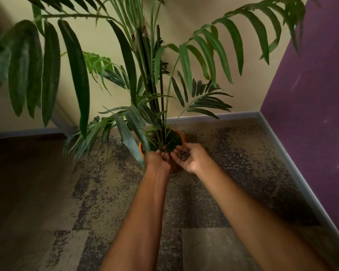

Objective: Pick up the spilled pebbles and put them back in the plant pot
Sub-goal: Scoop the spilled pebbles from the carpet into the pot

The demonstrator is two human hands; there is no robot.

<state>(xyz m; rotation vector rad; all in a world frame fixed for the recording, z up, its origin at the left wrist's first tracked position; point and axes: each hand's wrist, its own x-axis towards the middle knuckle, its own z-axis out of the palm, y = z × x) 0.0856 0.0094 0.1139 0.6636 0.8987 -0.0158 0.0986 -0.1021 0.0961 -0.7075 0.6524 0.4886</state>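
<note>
An orange plant pot (181, 137) with green moss and a tall palm stands on the carpet in the room corner. My right hand (190, 159) is cupped palm up over the pot's near rim, holding several small brown pebbles (182, 155). My left hand (158, 159) is at the pot's near left rim, fingers curled down over the soil, touching the right hand's fingertips. Whether it holds pebbles is hidden. Both forearms reach forward from the bottom of the view.
Palm fronds (129, 132) droop low over the pot's left side. A patterned carpet (213, 192) covers the floor. A beige wall (110, 55) stands behind and a purple wall (311, 114) at the right, with grey skirting (282, 159).
</note>
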